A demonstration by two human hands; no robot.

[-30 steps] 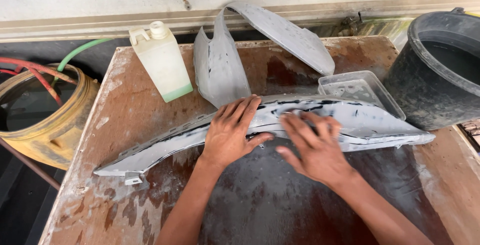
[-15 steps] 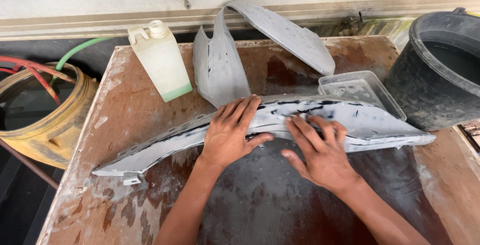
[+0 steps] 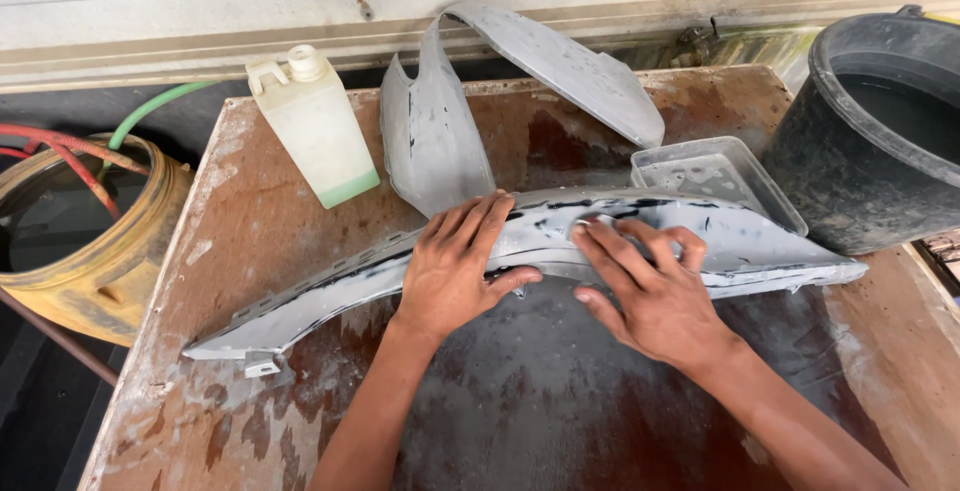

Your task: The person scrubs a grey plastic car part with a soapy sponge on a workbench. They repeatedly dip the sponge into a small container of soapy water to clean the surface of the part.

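1. Your brown table [image 3: 300, 181] carries the long grey panel [image 3: 740, 241], lying across its middle.
2. The black bucket [image 3: 880, 141], cut off at right, stands beside it.
3. A curved grey panel [image 3: 440, 141] and a pale plastic bottle [image 3: 315, 131] stand behind.
4. Your left hand [image 3: 455, 271] and right hand [image 3: 650, 291] press flat, fingers spread.

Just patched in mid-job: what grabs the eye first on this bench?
Both hands, left hand and right hand, press flat on a long grey primed body panel lying across the worn wooden table. Behind it a second curved grey panel stands beside a pale plastic bottle; a black bucket sits far right.
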